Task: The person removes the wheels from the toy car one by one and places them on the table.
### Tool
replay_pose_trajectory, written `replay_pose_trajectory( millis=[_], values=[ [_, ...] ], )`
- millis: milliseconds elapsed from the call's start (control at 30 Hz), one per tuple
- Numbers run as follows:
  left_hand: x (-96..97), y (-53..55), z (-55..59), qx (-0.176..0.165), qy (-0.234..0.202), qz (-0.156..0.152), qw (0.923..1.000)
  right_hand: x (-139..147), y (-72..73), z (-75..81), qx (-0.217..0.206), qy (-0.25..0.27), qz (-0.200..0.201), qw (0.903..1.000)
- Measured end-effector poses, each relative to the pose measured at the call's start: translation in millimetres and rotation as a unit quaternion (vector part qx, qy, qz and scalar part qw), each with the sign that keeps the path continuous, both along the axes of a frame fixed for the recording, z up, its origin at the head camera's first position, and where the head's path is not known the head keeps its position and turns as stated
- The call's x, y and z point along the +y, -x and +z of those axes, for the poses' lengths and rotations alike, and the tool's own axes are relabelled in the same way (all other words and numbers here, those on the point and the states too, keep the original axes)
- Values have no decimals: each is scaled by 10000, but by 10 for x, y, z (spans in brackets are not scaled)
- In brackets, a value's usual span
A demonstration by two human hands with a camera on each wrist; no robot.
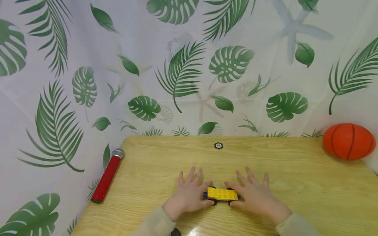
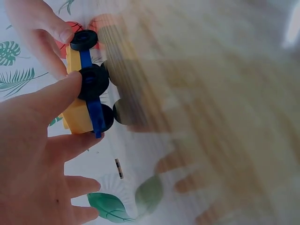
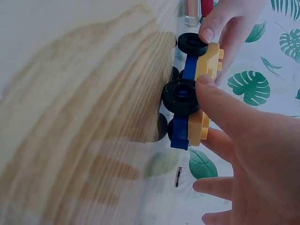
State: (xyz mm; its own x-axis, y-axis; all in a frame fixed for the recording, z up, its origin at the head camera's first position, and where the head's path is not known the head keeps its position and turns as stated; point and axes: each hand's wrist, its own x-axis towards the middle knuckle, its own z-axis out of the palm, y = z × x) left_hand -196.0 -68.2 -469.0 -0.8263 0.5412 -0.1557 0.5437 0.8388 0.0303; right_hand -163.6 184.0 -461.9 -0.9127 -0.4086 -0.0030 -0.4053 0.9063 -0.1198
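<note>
A yellow brick-built toy car with a blue base and black wheels sits on the wooden table. At the car's left end my left hand holds it between thumb and index finger, the other fingers spread out. My right hand pinches the opposite end in the same way. In the left wrist view, the left thumb touches a black wheel. The right thumb lies against a wheel in the right wrist view. Parts of the car's far side are hidden by the fingers.
A red microphone with a silver head lies along the table's left edge. An orange ball with black lines rests at the back right. Beyond the hands lies a small round chip. Leaf-patterned cloth hangs behind the table.
</note>
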Motion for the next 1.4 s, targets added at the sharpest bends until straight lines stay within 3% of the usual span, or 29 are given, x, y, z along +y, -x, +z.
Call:
replay_pose_trajectory(
  millis=[300,633,1067,1233,1333,1400],
  values=[
    [3,-10,10,-50,-187,-47,9998,4,24,6,-403,150,-125,9990],
    [-16,37,22,-204,-443,-44,9988,39,134,-20,-780,709,-58,9944],
    [-74,88,221,-215,-1167,134,9928,82,138,109,-483,1456,-180,9880],
    [-102,113,287,-362,-1704,250,9844,73,141,204,-257,1820,-121,9829],
    [-113,124,325,-531,-2117,321,9754,65,140,260,-195,2131,-110,9768],
    [-109,129,352,-650,-2511,359,9651,57,142,295,-179,2318,-151,9725]
  ],
)
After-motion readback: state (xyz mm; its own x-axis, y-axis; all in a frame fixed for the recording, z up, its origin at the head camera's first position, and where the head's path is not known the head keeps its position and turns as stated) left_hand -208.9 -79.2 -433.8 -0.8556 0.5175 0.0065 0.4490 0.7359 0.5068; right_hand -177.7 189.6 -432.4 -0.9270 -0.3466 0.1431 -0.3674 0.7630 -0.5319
